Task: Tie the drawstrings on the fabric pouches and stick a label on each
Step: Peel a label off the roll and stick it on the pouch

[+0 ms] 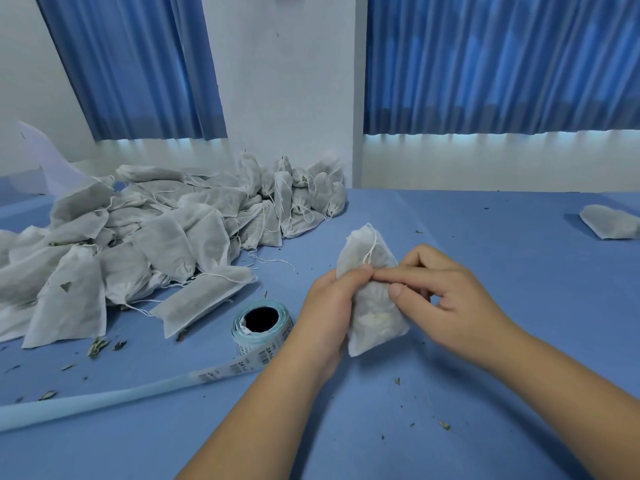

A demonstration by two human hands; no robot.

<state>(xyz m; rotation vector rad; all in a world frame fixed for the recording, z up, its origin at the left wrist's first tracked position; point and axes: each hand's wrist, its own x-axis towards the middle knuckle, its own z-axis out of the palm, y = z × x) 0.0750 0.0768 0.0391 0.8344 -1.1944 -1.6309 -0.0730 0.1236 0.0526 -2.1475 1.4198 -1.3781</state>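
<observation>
**One pouch up in both hands above the bench**

Here's the pouch [372, 299], held upright just over the blue bench [485, 341], near its front middle; the left hand [325, 306] wraps its fingers round the left flank, thumb on the front; the right hand [446, 289] lays a forefinger across the middle and pinches the fabric against the thumb. The neck looks gathered, the drawstring [371, 249] dangling down the front; knotted or not, I cannot tell; no label shows on it.

This will handle light and soft, I'd judge; thin non-woven cloth over loose filling that shifts under pressure, so squeeze gently; the body is the place to steady it, the string ends the place to pull, and the flattest face should take the sticker.

The label roll [259, 323] sits just left of the left wrist, its strip [104, 400] trailing away; the pile of pouches [156, 230] waits beyond; one lone pouch [611, 225] lies far right.
</observation>
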